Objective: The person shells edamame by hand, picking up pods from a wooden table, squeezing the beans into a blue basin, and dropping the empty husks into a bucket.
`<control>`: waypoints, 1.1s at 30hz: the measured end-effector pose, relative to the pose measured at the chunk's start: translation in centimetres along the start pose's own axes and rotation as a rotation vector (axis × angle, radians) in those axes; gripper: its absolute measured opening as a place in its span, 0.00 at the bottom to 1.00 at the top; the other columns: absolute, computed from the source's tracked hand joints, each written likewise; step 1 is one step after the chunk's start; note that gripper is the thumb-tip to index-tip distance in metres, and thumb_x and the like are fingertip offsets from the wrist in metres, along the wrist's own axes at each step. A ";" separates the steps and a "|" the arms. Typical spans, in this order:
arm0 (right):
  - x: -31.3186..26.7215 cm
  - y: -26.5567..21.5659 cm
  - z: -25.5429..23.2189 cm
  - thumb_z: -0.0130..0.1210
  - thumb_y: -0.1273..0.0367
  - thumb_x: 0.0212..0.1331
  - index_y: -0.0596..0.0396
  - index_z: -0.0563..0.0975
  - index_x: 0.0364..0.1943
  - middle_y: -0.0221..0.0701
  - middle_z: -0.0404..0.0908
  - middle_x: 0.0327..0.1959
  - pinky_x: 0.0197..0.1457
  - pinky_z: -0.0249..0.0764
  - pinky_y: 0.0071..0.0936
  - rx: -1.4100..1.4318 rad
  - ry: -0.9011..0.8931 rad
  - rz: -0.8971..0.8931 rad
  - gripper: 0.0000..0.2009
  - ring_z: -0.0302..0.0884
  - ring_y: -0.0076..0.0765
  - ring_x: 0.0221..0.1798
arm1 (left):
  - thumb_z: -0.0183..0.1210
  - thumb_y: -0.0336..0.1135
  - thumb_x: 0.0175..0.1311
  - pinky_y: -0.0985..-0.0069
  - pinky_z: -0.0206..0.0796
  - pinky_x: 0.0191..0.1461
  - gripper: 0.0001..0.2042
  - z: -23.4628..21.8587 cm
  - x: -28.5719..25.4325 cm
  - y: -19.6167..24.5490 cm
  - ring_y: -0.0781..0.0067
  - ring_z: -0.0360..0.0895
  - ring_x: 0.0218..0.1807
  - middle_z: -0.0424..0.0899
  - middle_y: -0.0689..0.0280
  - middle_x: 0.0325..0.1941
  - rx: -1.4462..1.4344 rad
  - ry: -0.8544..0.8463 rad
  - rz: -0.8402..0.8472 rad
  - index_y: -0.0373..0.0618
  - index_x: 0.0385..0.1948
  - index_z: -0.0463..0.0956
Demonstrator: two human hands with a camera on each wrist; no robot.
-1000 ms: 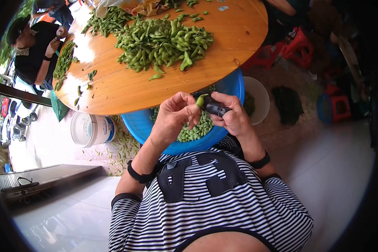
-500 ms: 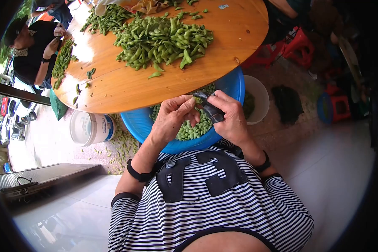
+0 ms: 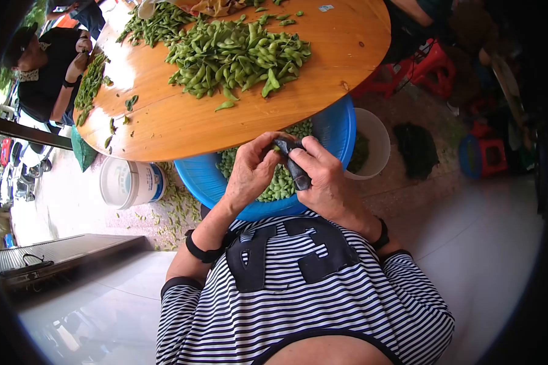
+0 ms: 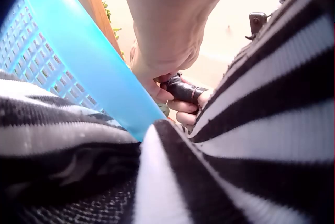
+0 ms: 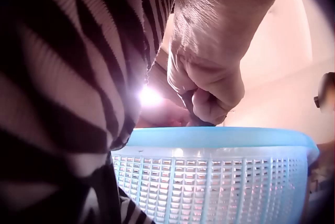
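Note:
In the head view my left hand (image 3: 249, 171) pinches a green soybean pod (image 3: 276, 148), mostly hidden by the fingers. My right hand (image 3: 330, 182) grips a short black tool (image 3: 299, 176) that looks wrapped in tape, its upper end right at the pod. Both hands are over a blue plastic basket (image 3: 192, 177) holding many shelled green beans (image 3: 281, 185). From the left wrist, the black tool (image 4: 184, 91) shows between the hands beyond the basket rim (image 4: 107, 77). The right wrist view has my right hand (image 5: 209, 85) curled just above the rim.
A round wooden table (image 3: 323, 79) overhangs the basket, with a large heap of pods (image 3: 237, 58) on it. A white bucket (image 3: 131, 184) stands left, a pale tub (image 3: 379, 146) right. Across the table sits another person (image 3: 45, 82). Pods litter the floor (image 3: 170, 210).
The pod, earlier standing up in plain sight from my left fingertips, is now mostly covered. My right hand has turned and moved in leftward, bringing the black tool against the left fingers.

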State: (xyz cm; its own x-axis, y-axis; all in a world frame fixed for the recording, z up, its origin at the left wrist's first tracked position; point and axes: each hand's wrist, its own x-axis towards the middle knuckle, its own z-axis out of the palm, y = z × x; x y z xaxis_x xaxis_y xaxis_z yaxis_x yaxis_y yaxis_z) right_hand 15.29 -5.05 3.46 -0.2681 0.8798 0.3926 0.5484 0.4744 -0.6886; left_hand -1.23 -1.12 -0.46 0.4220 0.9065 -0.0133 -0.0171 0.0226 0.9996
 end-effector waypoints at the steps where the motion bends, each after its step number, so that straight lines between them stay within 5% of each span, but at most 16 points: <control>1: 0.1 0.3 -0.1 0.58 0.84 0.37 0.65 0.75 0.43 0.43 0.70 0.37 0.40 0.74 0.39 0.000 -0.001 -0.001 0.21 0.75 0.53 0.40 | 0.52 0.30 0.69 0.83 0.69 0.39 0.13 0.2 0.0 0.0 0.81 0.77 0.34 0.80 0.68 0.30 0.000 0.001 0.000 0.33 0.50 0.72; 5: 1.4 1.2 -1.0 0.58 0.84 0.36 0.64 0.75 0.43 0.43 0.70 0.39 0.38 0.73 0.41 -0.009 -0.103 0.023 0.21 0.75 0.53 0.40 | 0.52 0.28 0.68 0.82 0.69 0.37 0.11 0.6 -0.2 0.5 0.81 0.75 0.31 0.81 0.67 0.34 -0.136 0.066 -0.006 0.33 0.48 0.73; 10: 2.2 2.1 -2.7 0.54 0.84 0.43 0.64 0.76 0.40 0.41 0.74 0.33 0.37 0.72 0.29 0.219 -0.040 -0.036 0.16 0.76 0.45 0.33 | 0.56 0.27 0.66 0.82 0.68 0.40 0.12 -0.2 -0.1 1.2 0.80 0.74 0.33 0.81 0.66 0.36 -0.235 0.101 0.054 0.37 0.49 0.76; 11: 2.2 2.2 -2.4 0.51 0.85 0.47 0.64 0.76 0.40 0.35 0.76 0.27 0.37 0.71 0.24 0.308 0.101 0.046 0.14 0.75 0.33 0.31 | 0.56 0.27 0.66 0.82 0.68 0.40 0.12 -0.3 -0.2 1.1 0.80 0.74 0.33 0.81 0.66 0.36 -0.234 0.104 0.056 0.37 0.49 0.76; 13: 2.1 1.6 -2.9 0.46 0.84 0.48 0.63 0.77 0.39 0.27 0.74 0.23 0.30 0.68 0.20 0.415 0.088 0.382 0.14 0.71 0.21 0.26 | 0.56 0.26 0.65 0.81 0.68 0.40 0.12 -0.6 -0.3 0.6 0.78 0.75 0.35 0.81 0.66 0.35 -0.453 0.087 0.015 0.38 0.50 0.76; 14: 1.6 2.1 -2.9 0.46 0.84 0.48 0.63 0.77 0.39 0.27 0.74 0.23 0.30 0.68 0.20 0.412 0.091 0.381 0.14 0.71 0.21 0.26 | 0.56 0.26 0.65 0.81 0.68 0.40 0.12 -0.4 -0.2 0.6 0.78 0.75 0.35 0.81 0.66 0.35 -0.454 0.083 0.018 0.38 0.50 0.76; 16: 0.5 3.4 -2.5 0.43 0.84 0.47 0.61 0.78 0.39 0.21 0.71 0.21 0.24 0.61 0.15 0.897 -0.133 0.536 0.16 0.64 0.13 0.23 | 0.56 0.25 0.65 0.78 0.69 0.43 0.12 -0.1 -0.2 0.9 0.76 0.76 0.36 0.80 0.65 0.35 -0.652 0.065 -0.009 0.38 0.49 0.76; 19: 0.0 3.3 -1.4 0.42 0.83 0.46 0.61 0.78 0.39 0.19 0.68 0.20 0.22 0.55 0.12 1.080 -0.088 0.563 0.17 0.61 0.11 0.21 | 0.55 0.26 0.66 0.78 0.71 0.40 0.11 0.3 0.1 1.8 0.76 0.78 0.35 0.81 0.63 0.34 -0.614 0.031 -0.049 0.39 0.48 0.75; 26: 0.4 2.4 -2.0 0.47 0.83 0.46 0.64 0.76 0.38 0.23 0.68 0.27 0.30 0.61 0.16 0.677 -0.166 0.464 0.13 0.63 0.15 0.28 | 0.59 0.26 0.63 0.81 0.71 0.30 0.07 0.4 0.0 1.4 0.76 0.79 0.29 0.83 0.63 0.31 -0.514 0.112 -0.035 0.38 0.41 0.74; 33: 0.1 1.9 -1.9 0.49 0.83 0.46 0.65 0.75 0.40 0.25 0.69 0.31 0.33 0.63 0.17 0.739 -0.113 0.469 0.14 0.64 0.17 0.31 | 0.62 0.28 0.62 0.86 0.62 0.26 0.04 0.9 -0.5 1.2 0.87 0.69 0.23 0.75 0.75 0.22 -0.254 0.168 -0.046 0.40 0.32 0.76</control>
State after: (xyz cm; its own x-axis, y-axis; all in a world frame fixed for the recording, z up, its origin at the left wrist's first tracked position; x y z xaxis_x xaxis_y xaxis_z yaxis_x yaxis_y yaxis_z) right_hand 17.77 -4.10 3.33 -0.2425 0.9679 -0.0655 -0.0202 -0.0725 -0.9972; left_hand -0.61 -1.95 0.80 0.2721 0.9586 -0.0839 -0.2364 0.1511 0.9598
